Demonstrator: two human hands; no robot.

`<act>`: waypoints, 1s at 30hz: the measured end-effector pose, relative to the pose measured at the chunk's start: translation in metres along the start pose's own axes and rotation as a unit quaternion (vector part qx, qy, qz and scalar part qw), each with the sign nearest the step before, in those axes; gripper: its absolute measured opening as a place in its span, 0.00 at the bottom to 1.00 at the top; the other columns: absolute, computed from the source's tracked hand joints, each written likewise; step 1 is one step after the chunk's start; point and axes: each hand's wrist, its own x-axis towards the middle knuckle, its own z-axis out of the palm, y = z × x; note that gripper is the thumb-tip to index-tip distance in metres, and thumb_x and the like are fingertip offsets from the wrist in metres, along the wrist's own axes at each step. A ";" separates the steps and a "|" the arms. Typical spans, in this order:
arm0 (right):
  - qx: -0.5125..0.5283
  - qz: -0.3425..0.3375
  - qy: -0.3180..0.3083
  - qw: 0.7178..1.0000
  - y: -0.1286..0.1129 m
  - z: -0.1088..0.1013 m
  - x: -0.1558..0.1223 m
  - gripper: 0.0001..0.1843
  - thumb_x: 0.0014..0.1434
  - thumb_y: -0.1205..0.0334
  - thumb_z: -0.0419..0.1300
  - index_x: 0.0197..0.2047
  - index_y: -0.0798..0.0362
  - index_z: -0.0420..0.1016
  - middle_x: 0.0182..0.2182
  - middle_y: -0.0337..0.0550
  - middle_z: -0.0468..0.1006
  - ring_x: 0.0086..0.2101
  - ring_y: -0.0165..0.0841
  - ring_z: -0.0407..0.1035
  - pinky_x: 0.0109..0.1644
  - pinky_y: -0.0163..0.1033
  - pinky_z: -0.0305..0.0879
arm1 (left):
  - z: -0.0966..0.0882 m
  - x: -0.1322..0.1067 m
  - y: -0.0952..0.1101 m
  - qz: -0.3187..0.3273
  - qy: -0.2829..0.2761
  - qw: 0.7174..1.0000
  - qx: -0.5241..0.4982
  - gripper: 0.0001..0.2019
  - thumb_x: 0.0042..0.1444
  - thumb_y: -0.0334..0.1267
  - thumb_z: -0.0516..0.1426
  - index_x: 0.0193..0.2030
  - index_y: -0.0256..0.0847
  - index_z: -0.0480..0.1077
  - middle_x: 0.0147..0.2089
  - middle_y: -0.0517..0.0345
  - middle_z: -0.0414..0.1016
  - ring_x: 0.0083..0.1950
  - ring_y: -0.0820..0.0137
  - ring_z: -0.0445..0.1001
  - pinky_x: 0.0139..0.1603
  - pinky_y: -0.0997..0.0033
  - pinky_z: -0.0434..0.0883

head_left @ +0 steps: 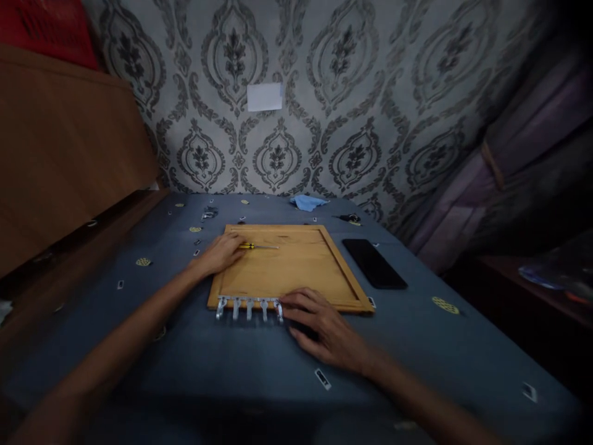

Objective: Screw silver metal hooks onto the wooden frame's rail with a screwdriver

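A shallow wooden board with a raised rim [296, 266] lies flat on the cloth-covered table. At its left side my left hand [223, 253] has its fingers closed around the handle end of a yellow-and-black screwdriver [252, 246], whose thin shaft points right over the panel. Along the board's near edge, on the left half, sits a metal hook rail [250, 304] with several hooks hanging past the edge. My right hand [324, 327] grips the right end of this rail with its fingertips, palm turned down and thumb nearer me.
Right of the board lies a black phone-like slab [374, 264]. Farther back are a blue cloth [308, 202], a small dark tool [349, 217] and small metal pieces [209, 212]. A brown wooden cabinet [69, 148] borders the left, a patterned wall the back, a curtain [500, 161] the right.
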 end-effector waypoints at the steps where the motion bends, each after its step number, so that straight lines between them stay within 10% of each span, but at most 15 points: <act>1: 0.001 -0.002 0.002 1.000 0.000 0.000 0.000 0.17 0.65 0.67 0.55 0.56 0.54 0.75 0.54 0.52 0.76 0.55 0.42 0.68 0.59 0.56 0.69 | 0.002 -0.001 -0.001 -0.002 -0.001 1.000 0.002 0.18 0.66 0.44 0.58 0.57 0.38 0.69 0.58 0.47 0.72 0.55 0.61 0.75 0.56 0.51 0.76; 16: 0.022 -0.009 0.006 1.000 0.008 0.004 -0.002 0.16 0.68 0.64 0.55 0.57 0.52 0.74 0.55 0.51 0.76 0.55 0.41 0.67 0.59 0.53 0.68 | -0.011 0.005 -0.005 -0.041 0.157 0.966 -0.204 0.13 0.61 0.45 0.62 0.42 0.36 0.73 0.41 0.55 0.76 0.41 0.68 0.75 0.43 0.64 0.76; 24: 0.045 0.007 0.014 0.999 0.006 0.005 -0.002 0.14 0.67 0.66 0.58 0.54 0.54 0.74 0.54 0.51 0.77 0.56 0.42 0.67 0.59 0.53 0.68 | -0.039 0.017 0.052 0.083 0.205 0.887 -0.404 0.09 0.54 0.38 0.68 0.40 0.42 0.76 0.37 0.61 0.77 0.37 0.74 0.74 0.39 0.71 0.72; 30: 0.042 0.023 0.009 0.999 0.004 0.002 -0.001 0.15 0.68 0.64 0.57 0.56 0.54 0.74 0.53 0.51 0.78 0.55 0.41 0.67 0.58 0.52 0.68 | -0.046 -0.004 0.097 0.112 0.170 0.903 -0.379 0.06 0.60 0.36 0.63 0.44 0.46 0.77 0.42 0.58 0.76 0.39 0.67 0.78 0.40 0.64 0.76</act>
